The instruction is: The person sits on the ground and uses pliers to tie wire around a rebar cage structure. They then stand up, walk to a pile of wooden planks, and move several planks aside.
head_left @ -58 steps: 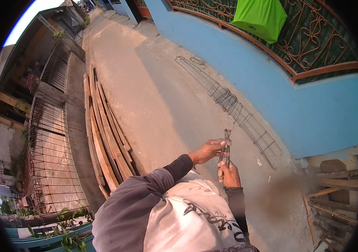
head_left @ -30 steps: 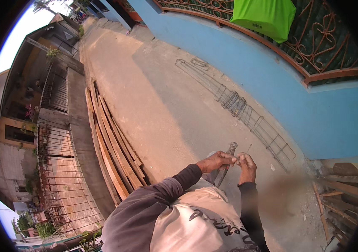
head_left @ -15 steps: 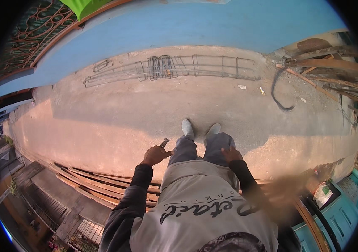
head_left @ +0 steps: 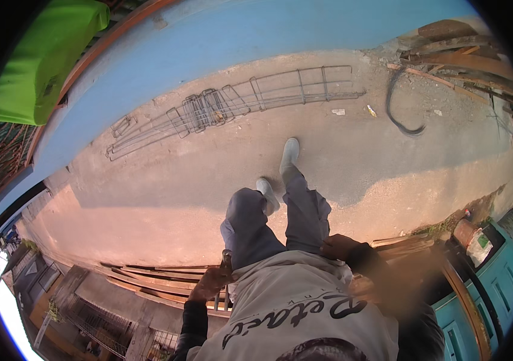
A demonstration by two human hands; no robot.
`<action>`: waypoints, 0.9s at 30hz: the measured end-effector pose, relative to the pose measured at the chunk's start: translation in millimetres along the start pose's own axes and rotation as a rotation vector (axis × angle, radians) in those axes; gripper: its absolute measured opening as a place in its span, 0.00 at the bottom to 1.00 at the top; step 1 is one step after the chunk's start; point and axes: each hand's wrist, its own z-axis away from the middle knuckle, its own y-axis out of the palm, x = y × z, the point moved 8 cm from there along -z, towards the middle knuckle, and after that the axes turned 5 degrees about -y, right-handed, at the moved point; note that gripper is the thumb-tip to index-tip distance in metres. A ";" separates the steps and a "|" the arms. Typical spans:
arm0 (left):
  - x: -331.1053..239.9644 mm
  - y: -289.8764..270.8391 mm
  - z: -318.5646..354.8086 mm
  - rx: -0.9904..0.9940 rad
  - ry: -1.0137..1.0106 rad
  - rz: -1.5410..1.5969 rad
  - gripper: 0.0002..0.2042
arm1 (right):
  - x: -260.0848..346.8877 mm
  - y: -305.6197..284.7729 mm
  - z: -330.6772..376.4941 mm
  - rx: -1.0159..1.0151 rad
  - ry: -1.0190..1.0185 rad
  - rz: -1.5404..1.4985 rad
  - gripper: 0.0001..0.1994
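Note:
My left hand (head_left: pixel 210 284) is closed around a pair of pincers (head_left: pixel 226 260) beside my left thigh. Their metal head points away from me, and the fingers hide much of the handles. By my right thigh, my right hand (head_left: pixel 339 247) is against the grey trousers (head_left: pixel 304 213). Its fingers are dark and partly hidden, so whether they grip the cloth cannot be told. Ahead on the ground lies a long rebar cage (head_left: pixel 292 89) of thin steel rods, with several square stirrups (head_left: pixel 203 110) bunched near its left half.
A blue wall (head_left: pixel 280 36) runs behind the cage. Bent dark wire (head_left: pixel 392 105) and piled timber (head_left: pixel 467 63) lie at the far right. Wooden boards (head_left: pixel 154 278) are stacked behind me on the left. A green cover (head_left: pixel 49 60) hangs at upper left; teal panels (head_left: pixel 497 289) stand at lower right.
My right foot has stepped forward and my left knee is bent. The left hand with the pincers has drawn back toward my hip. The view has turned, bringing more of the green cover in.

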 end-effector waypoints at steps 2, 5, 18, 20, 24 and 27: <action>2.1 8.7 7.1 0.033 -0.192 0.126 0.16 | 5.3 -19.3 -4.6 0.032 0.044 -0.024 0.21; -36.2 3.3 -18.7 0.009 -0.093 0.011 0.12 | 7.5 -16.5 -29.3 0.136 -0.005 -0.018 0.21; -287.4 -165.8 -489.4 -0.364 0.532 0.169 0.36 | -146.7 -310.6 -360.5 -0.923 0.015 -0.457 0.17; -322.3 -173.1 -540.4 -0.402 0.643 0.094 0.31 | -185.8 -345.0 -405.5 -0.985 0.071 -0.462 0.15; -334.6 -203.2 -633.0 -0.502 0.744 -0.076 0.24 | -239.7 -391.7 -497.1 -1.005 0.119 -0.394 0.16; -349.2 -200.8 -705.3 -0.424 0.657 -0.389 0.27 | -303.9 -415.3 -541.4 -1.187 -0.054 -0.410 0.17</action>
